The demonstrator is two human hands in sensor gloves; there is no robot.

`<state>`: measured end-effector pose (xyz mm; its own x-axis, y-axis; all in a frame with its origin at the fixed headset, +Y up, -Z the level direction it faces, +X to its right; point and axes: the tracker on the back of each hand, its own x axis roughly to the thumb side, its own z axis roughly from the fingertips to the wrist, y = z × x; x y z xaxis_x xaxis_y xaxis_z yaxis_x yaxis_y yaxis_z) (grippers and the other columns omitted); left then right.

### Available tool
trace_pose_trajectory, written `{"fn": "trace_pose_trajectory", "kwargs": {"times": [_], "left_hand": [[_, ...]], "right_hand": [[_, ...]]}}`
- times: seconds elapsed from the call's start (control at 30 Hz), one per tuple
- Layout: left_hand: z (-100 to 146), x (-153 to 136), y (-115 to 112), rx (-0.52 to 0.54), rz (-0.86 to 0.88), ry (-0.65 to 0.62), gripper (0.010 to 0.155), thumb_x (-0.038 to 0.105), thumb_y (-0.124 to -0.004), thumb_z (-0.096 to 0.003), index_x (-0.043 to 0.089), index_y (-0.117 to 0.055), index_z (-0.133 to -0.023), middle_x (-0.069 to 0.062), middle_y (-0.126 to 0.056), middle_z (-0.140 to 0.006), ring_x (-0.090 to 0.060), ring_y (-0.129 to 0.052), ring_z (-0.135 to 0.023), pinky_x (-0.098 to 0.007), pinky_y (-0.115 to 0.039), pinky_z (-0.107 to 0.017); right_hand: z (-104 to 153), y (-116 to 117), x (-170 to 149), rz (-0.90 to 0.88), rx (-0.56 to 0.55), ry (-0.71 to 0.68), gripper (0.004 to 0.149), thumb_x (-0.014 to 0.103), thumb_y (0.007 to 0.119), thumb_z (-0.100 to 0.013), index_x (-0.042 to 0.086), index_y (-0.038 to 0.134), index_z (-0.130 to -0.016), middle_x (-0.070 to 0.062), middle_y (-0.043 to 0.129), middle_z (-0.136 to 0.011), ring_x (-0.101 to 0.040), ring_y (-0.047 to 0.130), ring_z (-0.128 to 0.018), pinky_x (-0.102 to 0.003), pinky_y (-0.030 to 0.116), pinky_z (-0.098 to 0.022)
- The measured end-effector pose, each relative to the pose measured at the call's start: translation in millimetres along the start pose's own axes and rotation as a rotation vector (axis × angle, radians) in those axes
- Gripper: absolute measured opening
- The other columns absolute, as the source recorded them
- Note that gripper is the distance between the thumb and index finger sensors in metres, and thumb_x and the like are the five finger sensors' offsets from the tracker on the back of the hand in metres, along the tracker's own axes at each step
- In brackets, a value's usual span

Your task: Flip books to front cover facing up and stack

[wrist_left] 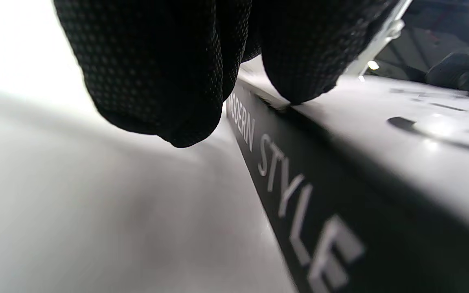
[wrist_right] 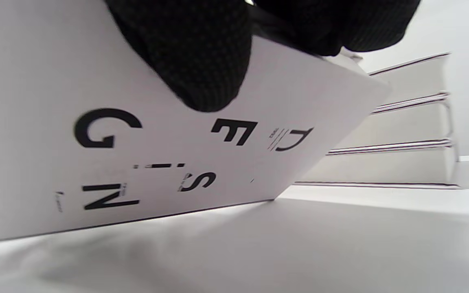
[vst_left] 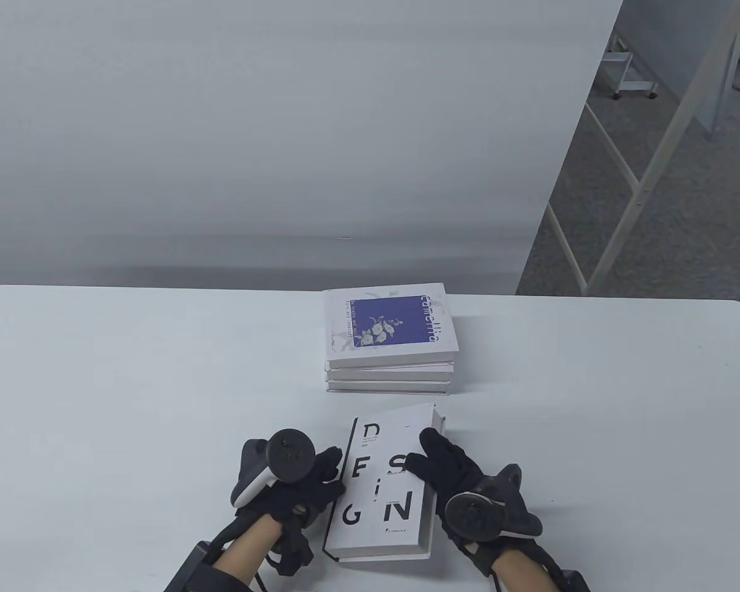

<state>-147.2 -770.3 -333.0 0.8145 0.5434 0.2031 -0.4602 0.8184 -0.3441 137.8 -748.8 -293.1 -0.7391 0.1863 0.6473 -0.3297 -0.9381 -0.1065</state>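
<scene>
Two gloved hands flank the DESIGN book (vst_left: 382,487), which lies front cover up at the near edge of the table (vst_left: 98,382), just in front of a stack of three books (vst_left: 390,345) topped by a blue-and-white cover. The left hand (vst_left: 302,487) rests its fingers (wrist_left: 157,81) against the dark spine; the right hand (vst_left: 462,487) lies across the cover and the fore-edge, thumb on top. In the right wrist view the book is tilted off the table. The book appears to be a stiff, fairly heavy hardback with a smooth, likely slippery cover; holding spine and fore-edge on opposite sides should steady it. Both wrists are low and the palms face inward.
</scene>
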Motion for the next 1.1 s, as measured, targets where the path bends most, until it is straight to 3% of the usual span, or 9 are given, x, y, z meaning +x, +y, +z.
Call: {"fn": "trace_pose_trajectory", "kwargs": {"times": [0.1,0.17,0.27,0.33,0.43,0.5,0.7,0.83,1.1], "left_hand": [[4,7,23,0.057,-0.029,-0.033,0.065,0.039,-0.084,-0.0433,0.008,-0.066,-0.098,-0.017,-0.086,-0.086,-0.029,-0.107,-0.058,-0.028,-0.096,-0.032],[9,14,39,0.094,-0.153,-0.035,0.067,0.041,-0.084,-0.0437,0.007,-0.065,-0.099,-0.019,-0.085,-0.087,-0.034,-0.105,-0.06,-0.032,-0.095,-0.034],[22,28,60,0.137,-0.479,-0.02,0.072,0.047,-0.081,-0.0437,0.008,-0.061,-0.101,-0.018,-0.082,-0.091,-0.036,-0.102,-0.067,-0.035,-0.094,-0.039],[29,33,70,0.204,-0.559,-0.012,0.076,0.05,-0.081,-0.0435,0.009,-0.059,-0.103,-0.018,-0.078,-0.096,-0.038,-0.098,-0.074,-0.041,-0.091,-0.046],[39,37,82,0.237,-0.592,-0.021,0.082,0.053,-0.081,-0.0425,0.01,-0.054,-0.106,-0.019,-0.069,-0.104,-0.047,-0.082,-0.088,-0.054,-0.079,-0.058],[43,39,87,0.191,-0.602,-0.052,0.084,0.054,-0.082,-0.0416,0.013,-0.05,-0.108,-0.02,-0.061,-0.108,-0.049,-0.073,-0.094,-0.06,-0.07,-0.063],[57,40,102,0.21,-0.643,-0.037,0.097,0.065,-0.077,-0.0385,0.01,-0.042,-0.111,-0.03,-0.038,-0.112,-0.066,-0.039,-0.097,-0.075,-0.046,-0.064],[66,38,114,0.228,-0.616,-0.048,0.101,0.067,-0.075,-0.0382,0.009,-0.037,-0.111,-0.032,-0.025,-0.109,-0.067,-0.02,-0.092,-0.078,-0.033,-0.062],[84,32,141,0.288,-0.566,-0.025,0.1,0.068,-0.075,-0.0382,0.008,-0.04,-0.111,-0.032,-0.028,-0.109,-0.066,-0.021,-0.092,-0.077,-0.034,-0.062]], "right_hand": [[4,-5,-12,-0.06,-0.044,0.063,0.072,0.02,0.087,-0.034,0.023,0.049,-0.094,-0.032,0.044,-0.1,-0.049,0.066,-0.085,-0.057,0.067,-0.059],[5,-7,-17,-0.093,-0.064,0.104,0.072,0.019,0.087,-0.034,0.022,0.049,-0.094,-0.032,0.045,-0.1,-0.049,0.066,-0.084,-0.056,0.067,-0.059],[6,-11,-25,-0.184,-0.091,0.174,0.071,0.021,0.086,-0.034,0.021,0.049,-0.094,-0.031,0.048,-0.099,-0.049,0.068,-0.083,-0.056,0.069,-0.058],[7,-12,-31,-0.264,-0.108,0.218,0.071,0.022,0.086,-0.034,0.02,0.049,-0.095,-0.031,0.051,-0.098,-0.05,0.07,-0.082,-0.056,0.07,-0.057],[10,-12,-39,-0.394,-0.132,0.281,0.071,0.025,0.086,-0.034,0.018,0.049,-0.095,-0.03,0.055,-0.097,-0.05,0.073,-0.08,-0.055,0.072,-0.055],[12,-10,-43,-0.487,-0.141,0.321,0.072,0.027,0.085,-0.035,0.017,0.048,-0.095,-0.031,0.057,-0.096,-0.051,0.076,-0.078,-0.055,0.074,-0.053],[14,-4,-51,-0.669,-0.146,0.396,0.074,0.036,0.084,-0.037,0.01,0.047,-0.095,-0.032,0.064,-0.091,-0.049,0.085,-0.07,-0.052,0.081,-0.047],[13,-5,-55,-0.758,-0.145,0.444,0.075,0.041,0.083,-0.038,0.007,0.048,-0.095,-0.031,0.069,-0.088,-0.047,0.09,-0.066,-0.051,0.084,-0.043],[1,-11,-65,-0.943,-0.195,0.529,0.075,0.05,0.077,-0.044,0.002,0.048,-0.094,-0.03,0.073,-0.084,-0.039,0.098,-0.06,-0.044,0.089,-0.038]]}}
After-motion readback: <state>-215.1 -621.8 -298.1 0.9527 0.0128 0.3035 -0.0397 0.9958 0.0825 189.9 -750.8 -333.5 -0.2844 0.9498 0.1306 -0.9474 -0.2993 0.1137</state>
